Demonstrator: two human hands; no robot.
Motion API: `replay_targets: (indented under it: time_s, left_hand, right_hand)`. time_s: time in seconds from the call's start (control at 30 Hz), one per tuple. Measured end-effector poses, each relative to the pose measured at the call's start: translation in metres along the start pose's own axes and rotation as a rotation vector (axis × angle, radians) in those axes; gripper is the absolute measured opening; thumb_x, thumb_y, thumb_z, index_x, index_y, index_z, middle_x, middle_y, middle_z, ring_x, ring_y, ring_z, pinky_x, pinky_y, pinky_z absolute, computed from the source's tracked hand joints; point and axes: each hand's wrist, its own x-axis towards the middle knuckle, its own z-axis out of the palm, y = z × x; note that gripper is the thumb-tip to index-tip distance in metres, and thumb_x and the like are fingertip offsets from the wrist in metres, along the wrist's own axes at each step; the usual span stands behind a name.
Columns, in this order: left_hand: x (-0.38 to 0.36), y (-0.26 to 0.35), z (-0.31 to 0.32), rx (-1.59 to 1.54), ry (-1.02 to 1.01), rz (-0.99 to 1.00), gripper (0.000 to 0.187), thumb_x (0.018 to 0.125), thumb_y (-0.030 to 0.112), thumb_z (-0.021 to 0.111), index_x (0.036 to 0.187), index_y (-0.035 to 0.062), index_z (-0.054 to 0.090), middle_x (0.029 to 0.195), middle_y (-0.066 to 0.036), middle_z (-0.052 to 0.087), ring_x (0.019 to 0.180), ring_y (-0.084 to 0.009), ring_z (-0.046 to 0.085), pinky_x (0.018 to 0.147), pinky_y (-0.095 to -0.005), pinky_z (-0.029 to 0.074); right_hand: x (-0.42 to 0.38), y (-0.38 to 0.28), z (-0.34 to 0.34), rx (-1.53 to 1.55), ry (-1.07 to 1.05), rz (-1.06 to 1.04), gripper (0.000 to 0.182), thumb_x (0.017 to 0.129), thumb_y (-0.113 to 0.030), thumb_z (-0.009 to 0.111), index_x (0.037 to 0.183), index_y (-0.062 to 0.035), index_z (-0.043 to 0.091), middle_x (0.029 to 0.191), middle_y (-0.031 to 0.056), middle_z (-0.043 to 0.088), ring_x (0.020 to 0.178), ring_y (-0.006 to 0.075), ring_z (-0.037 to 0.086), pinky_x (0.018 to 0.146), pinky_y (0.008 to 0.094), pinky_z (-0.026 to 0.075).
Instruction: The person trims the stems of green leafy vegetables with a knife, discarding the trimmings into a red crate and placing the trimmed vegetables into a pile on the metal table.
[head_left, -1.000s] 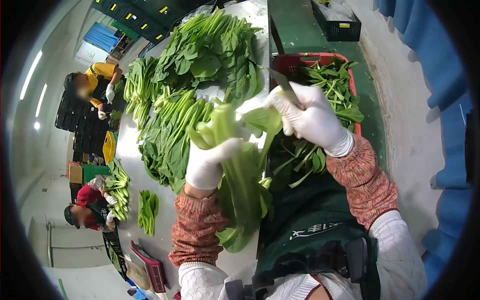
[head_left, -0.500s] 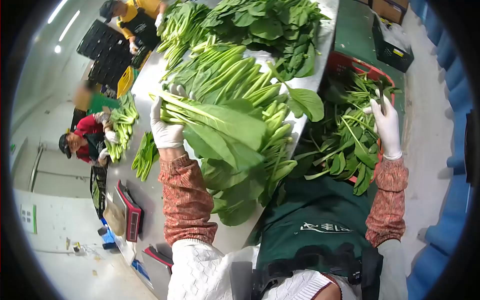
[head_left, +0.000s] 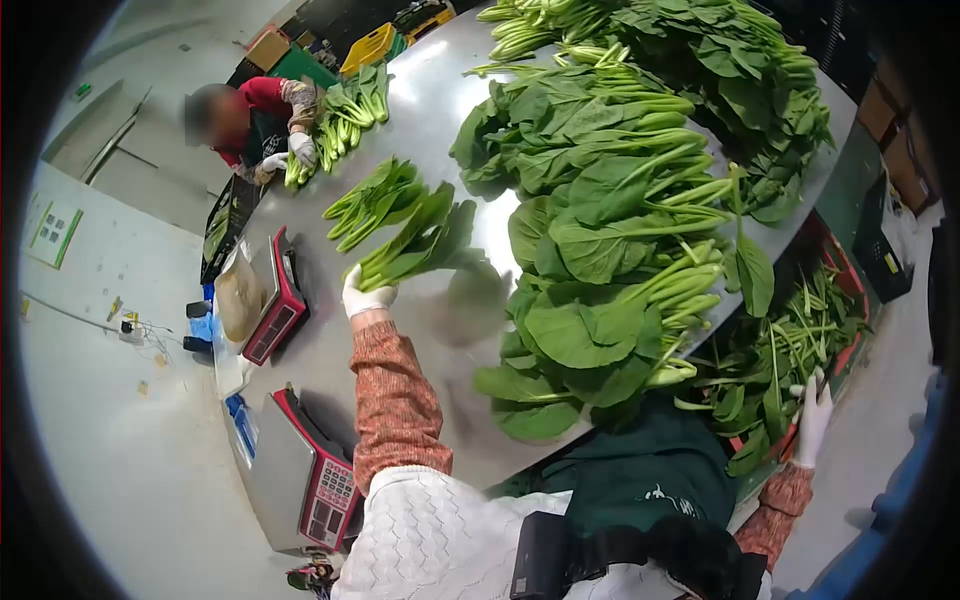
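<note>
The left hand [head_left: 368, 297], in a white glove, is stretched out to the far left over the steel table [head_left: 440, 110] with its fingers closed round the stems of a bunch of greens [head_left: 415, 240] — the leaves fan up and to the right, just above the table top. Just beyond it lies a smaller bundle [head_left: 372, 200], apart from the held one. To the right sits the big heap of leafy greens [head_left: 610, 250], filling the middle of the table. The right hand [head_left: 813, 418], also gloved, hangs low at the near right by the red crate [head_left: 835, 262] of trimmings — whether its fingers grip anything I cannot tell. Two red scales [head_left: 275, 300] stand along the near left edge, and another person [head_left: 250, 115] handles greens at the far left
</note>
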Motion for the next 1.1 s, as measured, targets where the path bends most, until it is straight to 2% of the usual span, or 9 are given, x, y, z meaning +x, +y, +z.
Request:
replay_targets:
  time_s: [0.13, 0.3, 0.4, 0.47, 0.63, 0.8, 0.87, 0.97, 1.1]
  left_hand:
    - [0.083, 0.025, -0.049, 0.058, -0.011, 0.083, 0.042, 0.088, 0.024, 0.052, 0.125, 0.0043, 0.057, 0.131, -0.018, 0.059, 0.12, -0.0419, 0.053, 0.102, -0.0632, 0.038]
    - [0.107, 0.066, 0.031, 0.193, -0.004, 0.029, 0.065, 0.086, 0.052, 0.052, 0.138, 0.013, 0.049, 0.142, -0.016, 0.05, 0.132, -0.0446, 0.039, 0.104, -0.0727, 0.024]
    - [0.098, 0.053, 0.038, 0.627, -0.075, -0.029, 0.081, 0.083, 0.061, 0.058, 0.148, 0.0173, 0.037, 0.154, -0.013, 0.036, 0.14, -0.0445, 0.028, 0.108, -0.0733, 0.013]
    - [0.105, 0.031, 0.035, 0.5, 0.284, -0.039, 0.099, 0.076, 0.05, 0.077, 0.152, 0.0095, 0.027, 0.16, -0.015, 0.017, 0.143, -0.0412, 0.022, 0.11, -0.0642, 0.023]
    - [0.017, -0.012, -0.019, 0.868, -0.071, 0.227, 0.075, 0.085, 0.029, 0.075, 0.143, 0.0002, 0.038, 0.142, -0.02, 0.044, 0.13, -0.0323, 0.044, 0.103, -0.0494, 0.039]
    - [-0.09, -0.011, -0.022, 1.06, -0.235, 0.677, 0.047, 0.093, 0.008, 0.064, 0.135, -0.0022, 0.046, 0.132, -0.014, 0.055, 0.116, -0.0199, 0.057, 0.094, -0.0316, 0.048]
    - [-0.139, -0.018, -0.01, 1.085, -0.372, 0.872, 0.042, 0.095, 0.001, 0.058, 0.135, -0.0018, 0.047, 0.132, -0.014, 0.056, 0.113, -0.0188, 0.058, 0.093, -0.0303, 0.049]
    - [-0.215, -0.053, 0.009, 1.087, -0.565, 0.997, 0.036, 0.095, -0.004, 0.051, 0.131, -0.0042, 0.05, 0.127, -0.016, 0.059, 0.108, -0.0206, 0.061, 0.095, -0.0326, 0.049]
    - [-0.278, -0.109, 0.003, 1.28, -1.053, 1.19, 0.033, 0.089, -0.014, 0.048, 0.121, -0.0076, 0.056, 0.113, -0.02, 0.065, 0.099, -0.0264, 0.064, 0.092, -0.0362, 0.052]
  right_hand:
    - [-0.004, 0.025, -0.007, -0.069, -0.004, 0.014, 0.046, 0.102, -0.026, 0.051, 0.14, -0.0005, 0.047, 0.08, 0.0047, 0.066, 0.045, 0.0042, 0.041, 0.04, 0.0204, 0.032]
    - [-0.011, 0.003, 0.008, -0.065, -0.008, 0.021, 0.046, 0.102, -0.025, 0.051, 0.141, 0.0003, 0.046, 0.081, 0.0054, 0.067, 0.045, 0.004, 0.04, 0.04, 0.0208, 0.032]
    - [-0.009, -0.001, 0.028, -0.077, -0.053, -0.004, 0.046, 0.102, -0.023, 0.051, 0.141, 0.0014, 0.046, 0.082, 0.0052, 0.067, 0.045, 0.0033, 0.04, 0.04, 0.0199, 0.032]
    - [-0.015, -0.01, 0.05, -0.058, -0.072, 0.011, 0.044, 0.102, -0.019, 0.051, 0.14, 0.0026, 0.046, 0.08, 0.0036, 0.066, 0.048, 0.0026, 0.041, 0.04, 0.0188, 0.032]
    - [-0.033, -0.03, 0.076, -0.117, -0.272, 0.004, 0.037, 0.1, -0.016, 0.051, 0.134, -0.0003, 0.054, 0.078, 0.0012, 0.066, 0.046, 0.003, 0.042, 0.041, 0.0203, 0.035]
    - [-0.043, -0.034, 0.095, 0.028, -0.453, 0.031, 0.031, 0.101, -0.015, 0.05, 0.125, 0.0008, 0.06, 0.08, 0.0041, 0.07, 0.044, 0.003, 0.043, 0.04, 0.0193, 0.034]
    - [-0.046, -0.03, 0.108, 0.104, -0.509, 0.036, 0.033, 0.102, -0.018, 0.049, 0.126, 0.0014, 0.06, 0.082, 0.0055, 0.07, 0.043, 0.0032, 0.042, 0.04, 0.0191, 0.033]
    - [-0.054, -0.036, 0.126, 0.21, -0.597, 0.094, 0.034, 0.103, -0.023, 0.05, 0.124, 0.001, 0.061, 0.081, 0.0053, 0.069, 0.042, 0.0029, 0.04, 0.042, 0.0182, 0.033]
    - [-0.067, -0.054, 0.138, 0.312, -0.706, 0.166, 0.033, 0.103, -0.027, 0.052, 0.121, -0.0021, 0.064, 0.072, -0.0023, 0.061, 0.043, 0.0016, 0.04, 0.043, 0.0184, 0.032]
